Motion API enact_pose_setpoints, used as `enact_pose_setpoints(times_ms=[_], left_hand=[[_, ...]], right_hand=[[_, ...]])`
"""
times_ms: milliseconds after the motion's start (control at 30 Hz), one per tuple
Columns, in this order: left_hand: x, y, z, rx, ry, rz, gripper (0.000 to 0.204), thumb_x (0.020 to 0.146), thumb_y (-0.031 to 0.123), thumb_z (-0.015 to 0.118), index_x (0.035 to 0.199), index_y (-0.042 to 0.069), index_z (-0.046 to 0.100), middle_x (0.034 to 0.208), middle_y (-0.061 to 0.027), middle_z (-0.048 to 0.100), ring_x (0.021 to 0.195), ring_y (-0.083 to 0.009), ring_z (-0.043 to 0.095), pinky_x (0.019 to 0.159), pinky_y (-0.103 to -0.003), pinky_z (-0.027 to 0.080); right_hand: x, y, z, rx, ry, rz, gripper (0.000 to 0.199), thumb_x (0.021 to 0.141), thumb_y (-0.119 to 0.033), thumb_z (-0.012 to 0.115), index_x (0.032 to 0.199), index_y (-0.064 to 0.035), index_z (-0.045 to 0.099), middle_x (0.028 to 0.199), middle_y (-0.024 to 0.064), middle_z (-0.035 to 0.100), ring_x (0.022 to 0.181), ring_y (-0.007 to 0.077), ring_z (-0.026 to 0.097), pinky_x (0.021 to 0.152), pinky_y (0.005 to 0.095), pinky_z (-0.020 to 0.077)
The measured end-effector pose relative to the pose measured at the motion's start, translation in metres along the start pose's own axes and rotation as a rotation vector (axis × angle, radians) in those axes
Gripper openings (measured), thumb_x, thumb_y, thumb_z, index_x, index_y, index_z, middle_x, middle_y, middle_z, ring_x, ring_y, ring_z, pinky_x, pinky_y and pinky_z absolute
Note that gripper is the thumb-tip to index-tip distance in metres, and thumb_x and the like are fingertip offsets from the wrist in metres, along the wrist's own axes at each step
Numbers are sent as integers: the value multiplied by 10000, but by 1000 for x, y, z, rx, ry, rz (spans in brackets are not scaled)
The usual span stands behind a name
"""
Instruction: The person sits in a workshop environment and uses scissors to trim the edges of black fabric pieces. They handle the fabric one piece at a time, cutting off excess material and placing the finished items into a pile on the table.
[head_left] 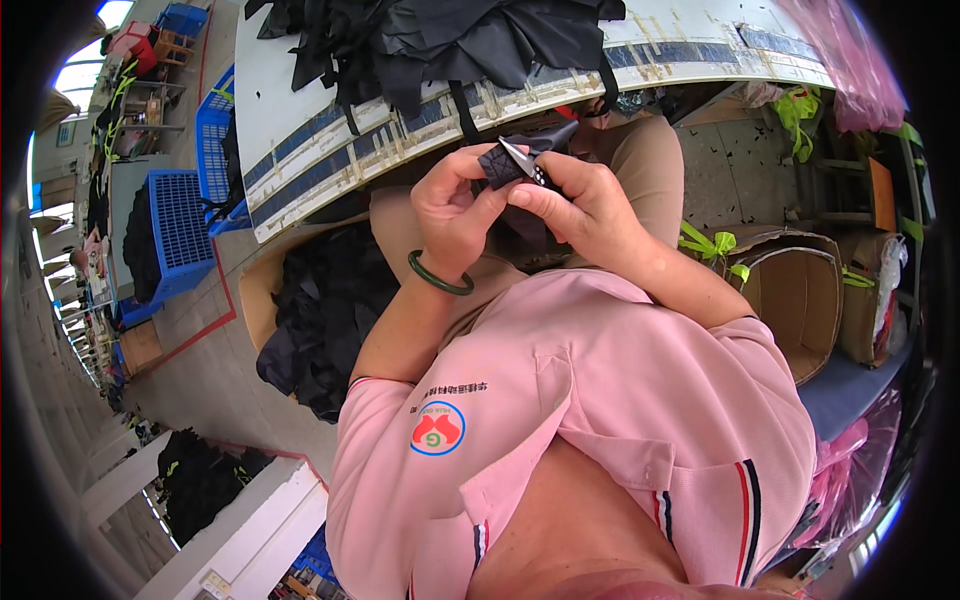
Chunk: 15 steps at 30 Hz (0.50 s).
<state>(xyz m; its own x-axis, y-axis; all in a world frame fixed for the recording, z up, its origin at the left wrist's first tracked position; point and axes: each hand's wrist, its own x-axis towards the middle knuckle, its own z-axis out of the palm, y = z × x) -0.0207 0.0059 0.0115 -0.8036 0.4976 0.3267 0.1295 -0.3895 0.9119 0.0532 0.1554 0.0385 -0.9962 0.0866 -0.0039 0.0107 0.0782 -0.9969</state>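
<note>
My left hand [453,203] pinches a small black fabric piece [497,168] between thumb and fingers above my lap. In my right hand [590,200] are small thread snips [518,158], their pointed silver blades lying against the fabric's right side. More dark cloth stretches behind the snips; I cannot make out whether it belongs to the same piece. Just beyond the hands, a heap of black fabric pieces [430,45] covers part of the white worktable [280,120], and a few straps hang over its near edge.
A cardboard box [262,285] full of black cloth stands at my left. An open cardboard box [800,290] is at my right, near bright green strips [712,243]. Blue crates [180,235] stand farther left. Pink plastic [850,55] hangs at the far right.
</note>
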Motion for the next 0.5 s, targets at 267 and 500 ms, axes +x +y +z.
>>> enact_pose_setpoints(times_ms=[267, 500], left_hand=[[7, 5, -14, -99, -103, -133, 161, 770, -88, 640, 909, -19, 598, 1009, -150, 660, 962, -195, 629, 877, -318, 489], [15, 12, -18, -277, -170, -285, 155, 752, -65, 629, 890, -2, 602, 927, -92, 666, 861, -141, 627, 829, -276, 491]], right_hand=[[3, -3, -25, 26, -59, 118, 444, 835, -414, 689, 760, 9, 576, 565, 5, 468, 530, 61, 429, 461, 259, 361], [9, -7, -39, -220, -237, -36, 474, 823, -435, 683, 785, 26, 578, 580, 72, 475, 553, 121, 436, 497, 320, 374]])
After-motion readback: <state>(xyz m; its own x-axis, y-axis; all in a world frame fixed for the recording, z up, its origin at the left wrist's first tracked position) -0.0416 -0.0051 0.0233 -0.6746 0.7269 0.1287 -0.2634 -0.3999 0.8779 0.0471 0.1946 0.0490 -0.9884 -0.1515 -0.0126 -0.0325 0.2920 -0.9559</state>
